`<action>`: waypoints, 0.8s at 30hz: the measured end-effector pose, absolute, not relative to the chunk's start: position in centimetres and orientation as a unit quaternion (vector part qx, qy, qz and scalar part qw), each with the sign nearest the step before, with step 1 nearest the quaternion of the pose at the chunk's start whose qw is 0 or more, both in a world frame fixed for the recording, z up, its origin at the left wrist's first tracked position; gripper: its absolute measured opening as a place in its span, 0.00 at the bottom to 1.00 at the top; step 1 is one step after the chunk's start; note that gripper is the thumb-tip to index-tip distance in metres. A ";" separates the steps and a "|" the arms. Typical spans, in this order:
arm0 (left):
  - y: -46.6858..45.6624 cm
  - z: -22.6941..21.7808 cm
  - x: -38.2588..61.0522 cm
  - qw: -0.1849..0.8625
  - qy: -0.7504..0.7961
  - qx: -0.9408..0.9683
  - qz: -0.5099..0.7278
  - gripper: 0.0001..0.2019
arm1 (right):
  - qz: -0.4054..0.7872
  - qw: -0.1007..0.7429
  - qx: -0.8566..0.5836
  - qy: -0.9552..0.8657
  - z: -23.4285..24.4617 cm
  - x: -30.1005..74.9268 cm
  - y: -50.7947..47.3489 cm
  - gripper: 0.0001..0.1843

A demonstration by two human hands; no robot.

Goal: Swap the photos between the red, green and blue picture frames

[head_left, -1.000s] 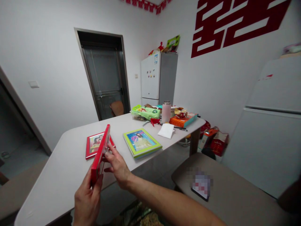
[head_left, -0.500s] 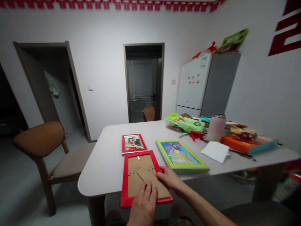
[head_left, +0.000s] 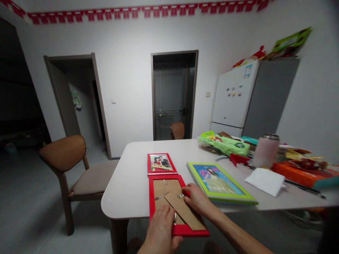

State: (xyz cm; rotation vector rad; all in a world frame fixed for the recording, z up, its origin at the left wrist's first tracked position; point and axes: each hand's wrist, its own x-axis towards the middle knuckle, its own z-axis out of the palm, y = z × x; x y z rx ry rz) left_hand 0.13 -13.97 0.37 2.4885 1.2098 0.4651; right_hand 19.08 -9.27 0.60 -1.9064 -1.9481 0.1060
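A red picture frame [head_left: 159, 187] lies face down at the near edge of the white table [head_left: 132, 176], its brown cardboard back and stand facing up. My left hand [head_left: 161, 231] grips its near edge, fingers on the back and thumb underneath. My right hand [head_left: 197, 200] rests on the frame's right side, fingertips pinched at a small metal clip on the backing. A smaller red frame [head_left: 161, 163] with a photo lies face up just beyond. A green frame [head_left: 219, 181] with a picture lies to the right.
A white napkin [head_left: 265, 181], a pink flask [head_left: 265, 151], a green packet [head_left: 225, 144], an orange box [head_left: 304, 174] and a pen lie on the table's right part. A wooden chair [head_left: 71, 165] stands left of the table. A fridge [head_left: 246, 97] is behind.
The red frame went from held upright in the air to lying face down on the table edge. My view swung left. My right fingers shifted onto a clip on the backing.
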 end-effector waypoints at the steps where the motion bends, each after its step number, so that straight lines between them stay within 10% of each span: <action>1: -13.8 0.8 -0.5 0.169 0.440 0.866 0.168 0.32 | 0.040 0.197 -0.686 -0.699 0.6 18.9 -9.0 0.13; 24: -12.2 -0.2 -2.4 0.197 0.440 0.863 0.150 0.37 | 0.016 0.223 -0.708 -0.670 0.1 12.7 -3.0 0.15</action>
